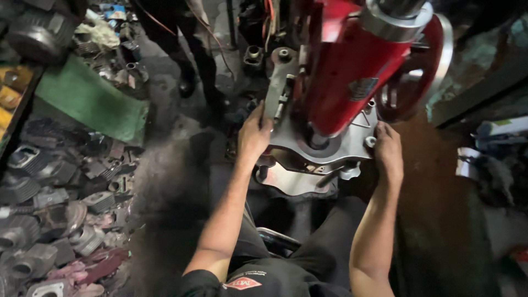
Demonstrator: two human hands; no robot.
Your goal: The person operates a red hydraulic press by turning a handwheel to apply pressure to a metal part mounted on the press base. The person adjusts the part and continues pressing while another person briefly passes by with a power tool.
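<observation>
Both hands (254, 135) (388, 149) grip flat grey casting (308, 159), lengthwise left-right.

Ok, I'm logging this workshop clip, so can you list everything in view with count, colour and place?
Press machine: one, red, upper centre.
Handwheel: one, red with a silver rim, on the machine's right.
Metal casing: one, silver-grey, under the machine's ram, held on both sides.
Cylinder blocks and engine parts: a pile too many to count, grey, left floor.
Cloth: one, green, upper left.
Another person's legs: dark, top centre.
Left hand: on the casing's left edge.
Right hand: on the casing's right edge.
</observation>
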